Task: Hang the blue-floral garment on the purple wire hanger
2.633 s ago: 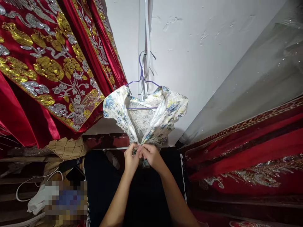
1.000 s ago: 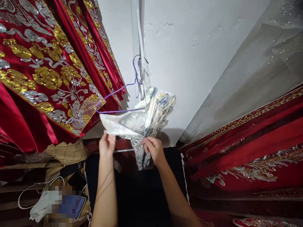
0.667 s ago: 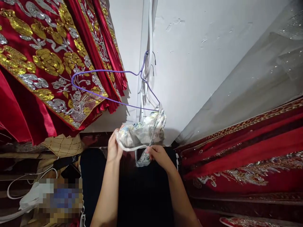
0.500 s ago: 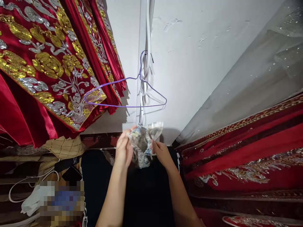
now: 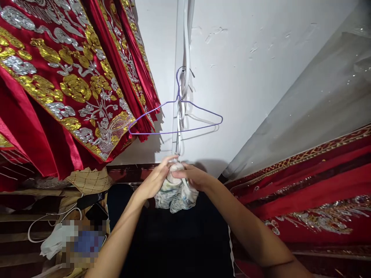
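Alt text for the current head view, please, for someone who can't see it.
A person's left hand and right hand hold a bunched floral garment between them. Above, a purple hanger hangs before a white wall; red embroidered cloth hangs at the picture's left.

Scuffed white wall [image 5: 246, 50] at the far side, dark red strip [image 5: 124, 172] below; sequinned red cloth [image 5: 77, 87] left, red fabric [image 5: 327, 189] right.

garment [image 5: 176, 197]: matt cloth | hanger [image 5: 199, 107]: smooth, thin | red drape [image 5: 31, 127]: glossy satin
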`<action>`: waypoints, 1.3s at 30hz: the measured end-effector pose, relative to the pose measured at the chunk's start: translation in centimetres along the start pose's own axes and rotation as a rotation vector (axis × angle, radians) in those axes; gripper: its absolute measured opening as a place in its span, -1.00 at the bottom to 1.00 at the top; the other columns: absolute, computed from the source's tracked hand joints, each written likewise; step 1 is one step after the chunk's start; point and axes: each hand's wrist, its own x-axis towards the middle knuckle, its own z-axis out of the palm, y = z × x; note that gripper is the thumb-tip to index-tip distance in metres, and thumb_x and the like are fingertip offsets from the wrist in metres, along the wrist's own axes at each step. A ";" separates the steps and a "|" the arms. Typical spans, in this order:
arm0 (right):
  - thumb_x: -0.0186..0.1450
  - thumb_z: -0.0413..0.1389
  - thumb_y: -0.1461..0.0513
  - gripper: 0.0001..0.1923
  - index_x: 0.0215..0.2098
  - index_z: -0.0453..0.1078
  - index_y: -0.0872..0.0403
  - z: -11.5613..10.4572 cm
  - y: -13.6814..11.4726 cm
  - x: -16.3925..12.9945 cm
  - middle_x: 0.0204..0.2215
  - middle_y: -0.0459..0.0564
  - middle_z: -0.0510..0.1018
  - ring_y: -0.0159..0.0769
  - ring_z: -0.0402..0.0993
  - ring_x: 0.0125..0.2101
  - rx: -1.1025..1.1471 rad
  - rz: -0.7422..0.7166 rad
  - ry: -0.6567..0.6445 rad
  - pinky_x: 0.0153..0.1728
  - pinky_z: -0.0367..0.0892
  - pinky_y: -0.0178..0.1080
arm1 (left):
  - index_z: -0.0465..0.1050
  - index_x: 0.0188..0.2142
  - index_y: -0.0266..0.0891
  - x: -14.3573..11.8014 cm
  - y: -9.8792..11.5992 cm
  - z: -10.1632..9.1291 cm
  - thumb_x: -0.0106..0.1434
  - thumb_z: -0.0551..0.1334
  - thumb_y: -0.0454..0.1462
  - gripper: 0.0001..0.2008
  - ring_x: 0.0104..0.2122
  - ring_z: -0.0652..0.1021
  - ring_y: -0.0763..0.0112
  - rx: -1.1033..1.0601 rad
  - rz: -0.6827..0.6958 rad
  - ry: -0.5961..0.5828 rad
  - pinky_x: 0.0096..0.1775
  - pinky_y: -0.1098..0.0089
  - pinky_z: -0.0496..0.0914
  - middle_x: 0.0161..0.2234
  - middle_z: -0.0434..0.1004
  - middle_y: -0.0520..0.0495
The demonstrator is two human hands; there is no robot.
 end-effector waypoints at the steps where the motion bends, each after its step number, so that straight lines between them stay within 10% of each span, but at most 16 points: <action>1: 0.00 0.38 0.08 -0.71 -0.40 0.51 0.07 -0.1 -0.4 -0.2 -0.48 -0.04 0.59 -0.26 0.51 -0.44 0.024 0.043 -0.060 -0.26 0.46 -0.18 | 0.58 -0.08 -0.20 -0.1 -1.0 -0.3 0.39 0.05 0.12 -0.47 -0.18 0.58 0.10 -0.011 -0.053 -0.059 -0.10 0.23 0.46 -0.24 0.61 -0.19; 6: -0.11 0.33 0.26 -0.78 -0.46 0.49 0.12 -2.9 -2.6 -2.1 -0.52 -0.05 0.57 -0.26 0.48 -0.50 -0.104 0.145 -0.022 -0.41 0.40 -0.24 | 0.26 -0.62 -0.24 -1.7 -3.3 -3.0 0.31 0.17 0.12 -0.44 -0.56 0.20 0.48 0.338 -0.240 -0.294 -0.51 0.43 0.10 -0.60 0.18 0.06; 11: 0.01 0.26 0.26 -0.80 -0.59 0.29 0.07 -6.5 -6.3 -2.7 -0.68 -0.17 0.34 -0.42 0.25 -0.64 -0.598 -0.249 0.492 -0.65 0.08 -0.38 | 0.05 -0.61 -0.22 -2.7 -1.4 -6.3 0.23 0.20 0.17 -0.39 -0.55 0.02 0.53 0.500 -0.392 -0.450 -0.53 0.40 -0.06 -0.59 -0.06 0.10; 14: 0.03 0.26 0.27 -0.69 -0.22 0.48 0.09 -7.5 -7.8 -0.9 -0.59 -0.16 0.42 -0.39 0.30 -0.61 -0.645 -0.452 0.517 -0.58 0.18 -0.35 | 0.08 -0.62 -0.22 -2.8 -0.3 -6.5 0.23 0.22 0.14 -0.42 -0.58 0.04 0.53 0.523 -0.393 -0.536 -0.55 0.40 -0.04 -0.61 -0.01 0.11; 19: 0.12 0.12 0.29 -0.49 0.05 0.53 0.05 -9.0 -7.1 3.5 -0.09 0.07 0.62 -0.17 0.53 -0.19 -0.760 -0.603 0.549 -0.19 0.39 -0.20 | 0.25 -0.67 -0.18 -2.7 -0.7 -6.9 0.02 0.41 0.04 -0.53 -0.69 0.14 0.50 0.769 -0.412 -0.316 -0.57 0.40 -0.03 -0.70 0.16 0.09; 24: 0.15 0.04 0.27 -0.64 -0.20 0.62 0.16 -12.1 -6.9 4.2 -0.28 0.05 0.66 -0.15 0.55 -0.25 -0.722 -0.527 0.622 -0.26 0.34 -0.22 | 0.61 -0.36 -0.10 -0.9 -0.4 -9.9 0.12 0.35 -0.02 -0.76 -0.44 0.58 0.16 0.874 -0.330 -0.120 -0.37 0.37 0.34 -0.39 0.64 -0.14; 31: 0.10 0.10 0.26 -0.75 -0.34 0.60 0.17 -12.7 -8.7 2.6 -0.44 0.02 0.63 -0.26 0.48 -0.42 -0.816 -0.483 0.655 -0.43 0.26 -0.29 | 0.61 -0.20 -0.19 3.7 2.9 -11.3 0.37 0.09 -0.08 -0.64 -0.12 0.58 0.15 0.849 0.045 0.091 0.00 0.29 0.38 -0.09 0.64 -0.15; 39: 0.07 0.13 0.25 -0.70 -0.28 0.63 0.11 -12.5 -8.4 2.6 -0.51 -0.04 0.59 -0.36 0.31 -0.58 -0.959 -0.379 0.682 -0.54 0.12 -0.30 | 0.52 -0.32 -0.26 7.4 1.6 -12.1 0.31 0.09 -0.13 -0.70 -0.27 0.61 0.08 1.120 -0.409 -0.041 -0.22 0.29 0.40 -0.27 0.65 -0.24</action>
